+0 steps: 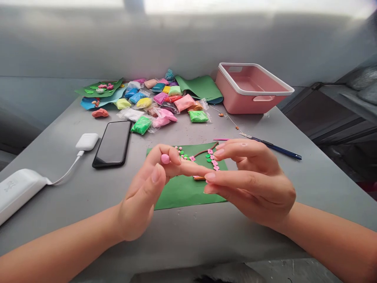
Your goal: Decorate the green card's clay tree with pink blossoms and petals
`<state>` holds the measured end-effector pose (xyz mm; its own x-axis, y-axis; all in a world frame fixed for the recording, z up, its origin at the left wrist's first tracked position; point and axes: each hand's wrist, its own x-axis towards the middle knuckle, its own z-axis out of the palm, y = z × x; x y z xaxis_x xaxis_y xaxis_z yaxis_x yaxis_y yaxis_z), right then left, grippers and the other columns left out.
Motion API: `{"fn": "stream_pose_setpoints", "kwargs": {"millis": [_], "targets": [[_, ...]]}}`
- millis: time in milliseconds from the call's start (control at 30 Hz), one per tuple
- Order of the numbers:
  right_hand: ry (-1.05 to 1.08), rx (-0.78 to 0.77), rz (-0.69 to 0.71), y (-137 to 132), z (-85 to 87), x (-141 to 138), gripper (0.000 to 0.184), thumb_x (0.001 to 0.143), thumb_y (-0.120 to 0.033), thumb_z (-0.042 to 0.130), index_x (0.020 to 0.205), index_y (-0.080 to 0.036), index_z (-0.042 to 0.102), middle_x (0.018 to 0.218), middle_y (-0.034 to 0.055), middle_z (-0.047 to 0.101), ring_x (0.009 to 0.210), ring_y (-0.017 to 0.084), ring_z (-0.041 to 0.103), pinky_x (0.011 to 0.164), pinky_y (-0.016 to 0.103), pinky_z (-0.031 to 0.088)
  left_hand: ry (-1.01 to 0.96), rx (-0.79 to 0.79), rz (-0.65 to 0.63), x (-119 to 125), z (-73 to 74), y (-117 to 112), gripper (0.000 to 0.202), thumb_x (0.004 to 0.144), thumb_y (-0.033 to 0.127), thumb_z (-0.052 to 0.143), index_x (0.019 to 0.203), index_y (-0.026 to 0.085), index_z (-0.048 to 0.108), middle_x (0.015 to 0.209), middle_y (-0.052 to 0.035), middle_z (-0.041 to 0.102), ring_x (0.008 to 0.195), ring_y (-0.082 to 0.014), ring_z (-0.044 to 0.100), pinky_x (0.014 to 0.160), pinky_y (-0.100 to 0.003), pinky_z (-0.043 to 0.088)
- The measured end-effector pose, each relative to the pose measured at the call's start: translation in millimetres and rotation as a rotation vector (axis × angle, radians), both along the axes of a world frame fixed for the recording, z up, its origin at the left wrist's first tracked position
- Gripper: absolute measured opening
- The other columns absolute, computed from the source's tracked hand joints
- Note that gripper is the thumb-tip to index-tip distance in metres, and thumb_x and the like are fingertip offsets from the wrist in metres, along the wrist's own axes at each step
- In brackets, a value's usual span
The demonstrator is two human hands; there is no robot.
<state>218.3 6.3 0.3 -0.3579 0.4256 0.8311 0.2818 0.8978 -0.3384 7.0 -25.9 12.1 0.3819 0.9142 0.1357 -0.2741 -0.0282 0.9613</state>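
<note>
My left hand [141, 200] is curled, its fingers pinched on a small pink clay ball [165, 158]. My right hand [253, 184] has its fingers stretched out flat and together, their tips touching a finger of the left hand. Both hands hover over a green sheet [182, 192] on the grey table [73, 196]. The sheet carries a brown clay branch with small pink flowers [212, 157] and green leaves, partly hidden by my fingers.
Several bagged clay packets [165, 106] lie at the back, with a pink tub [253, 88] to their right and folded green paper [202, 86] between. A black phone [113, 143], white earbud case [87, 141], white device [14, 188], blue-handled tool [273, 147] and another decorated sheet [100, 88] lie around.
</note>
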Motion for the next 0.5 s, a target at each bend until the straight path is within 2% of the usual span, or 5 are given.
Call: {"fn": "stream_pose_setpoints", "kwargs": {"millis": [100,267,400,500], "targets": [[0.007,-0.010,0.014,-2.2,-1.0,-1.5,0.017,0.090,-0.019,0.067,0.101,-0.031,0.070,0.101,0.0066,0.059,0.089,0.020,0.065,0.082,0.042,0.062,0.011,0.025,-0.013,-1.7,0.5,-2.6,0.034,0.097,0.060,0.045,0.101,0.026,0.050,0.109,-0.0065,0.078,0.114,-0.0295,0.065,0.105,-0.049,0.036],[-0.023,0.046,-0.001,-1.1,-0.3,-0.5,0.015,0.094,-0.024,0.063,0.107,-0.029,0.068,0.102,0.0085,0.060,0.091,0.021,0.065,0.083,0.043,0.062,0.000,0.031,-0.023,-1.6,1.5,-2.4,0.034,0.097,0.058,0.046,0.100,0.025,0.052,0.110,-0.0074,0.078,0.114,-0.0286,0.066,0.107,-0.048,0.037],[-0.080,0.260,-0.078,5.7,-3.5,2.5,0.013,0.093,-0.034,0.065,0.102,-0.028,0.071,0.101,0.0099,0.063,0.096,0.025,0.065,0.086,0.044,0.063,-0.028,-0.035,0.026,-0.5,1.2,-0.4,0.030,0.094,0.054,0.056,0.095,0.024,0.053,0.106,-0.0063,0.079,0.110,-0.0285,0.067,0.105,-0.046,0.039],[-0.144,0.459,-0.146,10.5,-5.5,4.1,0.017,0.084,-0.044,0.075,0.095,-0.032,0.074,0.103,0.0080,0.066,0.099,0.026,0.065,0.087,0.044,0.064,-0.037,-0.107,0.073,1.0,2.1,1.5,0.027,0.092,0.050,0.060,0.090,0.024,0.052,0.100,-0.0044,0.080,0.101,-0.0270,0.068,0.101,-0.045,0.040]]}}
